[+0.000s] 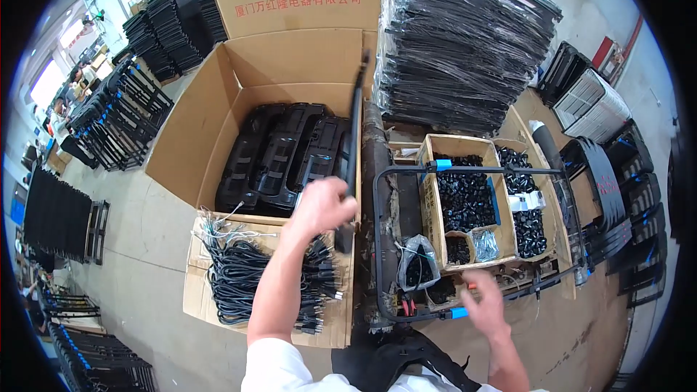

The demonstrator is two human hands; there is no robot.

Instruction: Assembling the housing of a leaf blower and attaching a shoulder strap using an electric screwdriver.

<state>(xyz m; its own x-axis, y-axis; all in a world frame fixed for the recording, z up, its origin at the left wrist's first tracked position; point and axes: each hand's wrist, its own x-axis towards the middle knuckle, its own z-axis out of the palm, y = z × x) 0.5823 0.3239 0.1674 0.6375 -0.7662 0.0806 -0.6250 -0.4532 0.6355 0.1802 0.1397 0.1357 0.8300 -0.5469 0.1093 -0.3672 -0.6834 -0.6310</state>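
My left hand (pixel 323 207) is closed round a long, narrow black piece (pixel 354 131) that stands upright at the right edge of a big cardboard box (pixel 236 149). Several black plastic housings (pixel 279 156) lie side by side in that box. My right hand (pixel 485 305) has its fingers curled over the near bar of a black tubular frame (pixel 379 247) with blue bands. A small orange bit shows at its fingertips; what the fingers hold is hidden. Beyond this hand, a wooden parts tray (pixel 433 207) contains many small black pieces.
Black cables (pixel 250 283) lie bundled on a cardboard flap before the box. A plastic bag (pixel 417 261) of dark parts and red-handled pliers (pixel 408 307) are inside the frame's outline. Film-wrapped black panels (pixel 465 43) are stacked behind. More frames (pixel 120 120) stand left.
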